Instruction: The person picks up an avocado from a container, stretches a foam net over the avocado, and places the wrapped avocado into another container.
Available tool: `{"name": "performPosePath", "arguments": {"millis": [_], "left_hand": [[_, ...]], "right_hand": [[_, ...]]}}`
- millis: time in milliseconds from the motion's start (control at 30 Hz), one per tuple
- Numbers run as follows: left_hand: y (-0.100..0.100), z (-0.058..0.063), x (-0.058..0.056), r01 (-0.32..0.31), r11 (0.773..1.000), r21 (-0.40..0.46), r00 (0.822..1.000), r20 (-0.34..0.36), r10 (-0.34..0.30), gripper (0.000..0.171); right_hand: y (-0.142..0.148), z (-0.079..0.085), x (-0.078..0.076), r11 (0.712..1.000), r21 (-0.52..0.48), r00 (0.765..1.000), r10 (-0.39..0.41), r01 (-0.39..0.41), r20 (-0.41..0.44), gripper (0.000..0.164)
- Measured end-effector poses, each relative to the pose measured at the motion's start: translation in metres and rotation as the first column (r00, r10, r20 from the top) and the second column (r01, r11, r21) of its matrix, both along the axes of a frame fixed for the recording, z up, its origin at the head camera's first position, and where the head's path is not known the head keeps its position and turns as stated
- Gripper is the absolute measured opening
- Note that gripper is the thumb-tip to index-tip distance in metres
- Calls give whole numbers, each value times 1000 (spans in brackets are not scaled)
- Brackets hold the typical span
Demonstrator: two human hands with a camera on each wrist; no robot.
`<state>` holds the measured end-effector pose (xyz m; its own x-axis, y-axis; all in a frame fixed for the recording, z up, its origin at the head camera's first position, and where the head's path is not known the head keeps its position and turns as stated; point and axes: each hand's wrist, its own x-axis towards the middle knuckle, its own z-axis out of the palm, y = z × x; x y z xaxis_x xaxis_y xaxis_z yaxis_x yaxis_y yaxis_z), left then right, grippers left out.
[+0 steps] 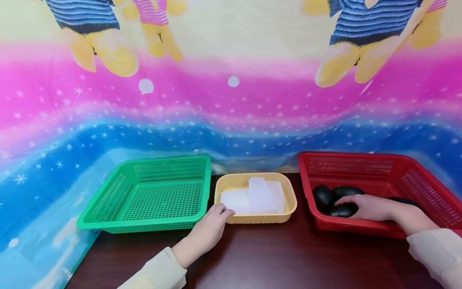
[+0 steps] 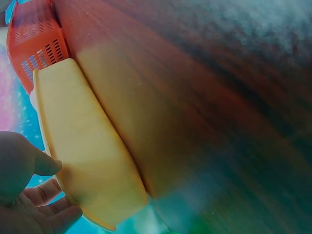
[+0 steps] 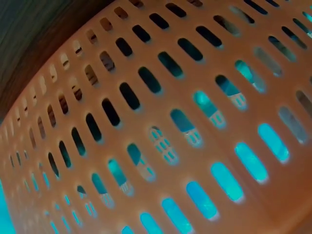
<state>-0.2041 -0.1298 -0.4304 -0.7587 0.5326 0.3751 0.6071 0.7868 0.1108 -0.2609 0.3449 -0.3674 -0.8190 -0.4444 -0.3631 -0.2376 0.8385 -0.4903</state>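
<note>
At the left, my left hand [image 1: 210, 227] holds the near left corner of a shallow yellow plastic tray [image 1: 260, 218]; the left wrist view shows its thumb [image 2: 48, 165] and curled fingers at the rim. White foam net sleeves [image 1: 261, 195] lie inside that tray. My right hand [image 1: 373, 206] reaches over the near wall of a red basket [image 1: 364, 224], its fingers curled over a glossy dark eggplant [image 1: 344, 210]. Several more eggplants [image 1: 322, 198] lie around it, one partly behind the wrist. In the right wrist view, the slotted basket wall [image 3: 161, 117] hides the hand.
A green slotted basket [image 1: 166, 200] stands left of the yellow tray, close beside it. All three containers stand on a dark brown wooden table [image 1: 267, 257]. A colourful printed cloth [image 1: 231, 108] hangs right behind them.
</note>
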Motion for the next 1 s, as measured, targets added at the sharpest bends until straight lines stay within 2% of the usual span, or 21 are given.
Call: {"name": "performPosePath", "arguments": {"millis": [533, 767, 1000], "left_hand": [[3, 0, 1, 18, 1000, 14, 1000, 14, -18, 31], [0, 2, 1, 3, 1000, 11, 1000, 21, -3, 36], [1, 3, 0, 14, 1000, 15, 1000, 23, -15, 38]], "right_hand": [[3, 6, 6, 1000, 24, 1000, 20, -20, -17, 56], [2, 17, 10, 999, 39, 997, 14, -11, -72, 63], [5, 25, 14, 999, 55, 992, 7, 0, -124, 64]]}}
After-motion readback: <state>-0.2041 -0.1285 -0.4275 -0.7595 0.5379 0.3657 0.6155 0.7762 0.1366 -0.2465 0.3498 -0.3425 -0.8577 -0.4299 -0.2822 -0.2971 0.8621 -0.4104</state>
